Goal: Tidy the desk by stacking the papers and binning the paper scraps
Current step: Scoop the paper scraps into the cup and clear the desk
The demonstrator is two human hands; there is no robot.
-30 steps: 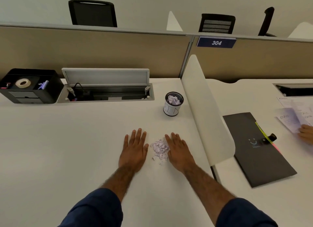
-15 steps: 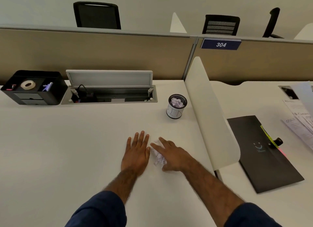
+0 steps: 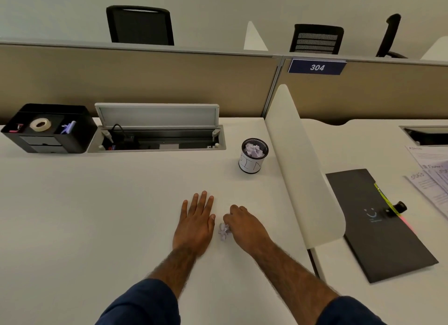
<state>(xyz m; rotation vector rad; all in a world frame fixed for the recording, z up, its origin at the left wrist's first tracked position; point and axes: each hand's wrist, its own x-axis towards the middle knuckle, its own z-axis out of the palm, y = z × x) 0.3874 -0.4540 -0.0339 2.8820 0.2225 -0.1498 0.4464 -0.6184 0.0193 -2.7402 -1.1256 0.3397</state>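
A small clump of pale paper scraps (image 3: 224, 230) lies on the white desk (image 3: 97, 215) between my hands. My right hand (image 3: 244, 225) curls over the scraps, fingers closed around most of them; a few stick out at its left. My left hand (image 3: 195, 224) lies flat on the desk, palm down, fingers together, just left of the scraps. A small round black mesh bin (image 3: 253, 156) with a white label stands beyond my right hand and holds crumpled paper. Printed papers (image 3: 434, 177) lie on the neighbouring desk at the far right.
A white divider panel (image 3: 300, 164) rises right of the bin. A black folder (image 3: 378, 223) with a clip lies beyond it. An open cable tray (image 3: 157, 135) and a black organiser (image 3: 48, 128) with tape sit at the desk's back edge.
My right hand has swept left over the spread scraps and closed on them, bunching them into a clump. My left hand stayed flat. The other person's hand at the far right is gone.
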